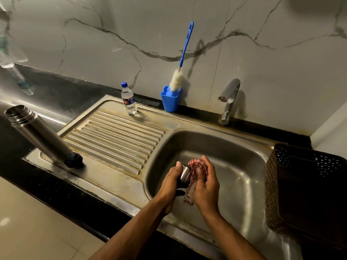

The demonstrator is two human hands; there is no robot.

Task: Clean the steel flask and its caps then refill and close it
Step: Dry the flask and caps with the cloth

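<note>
Over the sink basin (234,166), both hands are busy. The left hand (171,182) is curled round a small steel cap (185,173), thumb up at its rim. The right hand (206,186) has a red checked cloth (195,177) bunched in its fingers and pressed against the cap's mouth, the loose tail of the cloth hanging down between the palms. It looks like the cap is being wiped or dried.

That cap should be light and rigid, and likely slick if wet, so a wrap round its side wall seems the safe hold. The cloth is soft and gives grip where bare steel would slide.

Out on the draining board (116,136), at its near left corner, the steel flask (37,134) stands open-mouthed and uncapped, with a dark cap (74,160) just beside its base. The flask is smooth, stiff and tall, so probably tippy; taking it mid-body would be my call.

At the board's far edge stands a small water bottle (129,99) with a blue top. Beyond it, against the wall, a blue holder (170,99) carries a bottle brush (183,59). The tap (229,99) sits at the far right, no water running. A dark perforated basket (304,188) sits at the sink's right edge.
</note>
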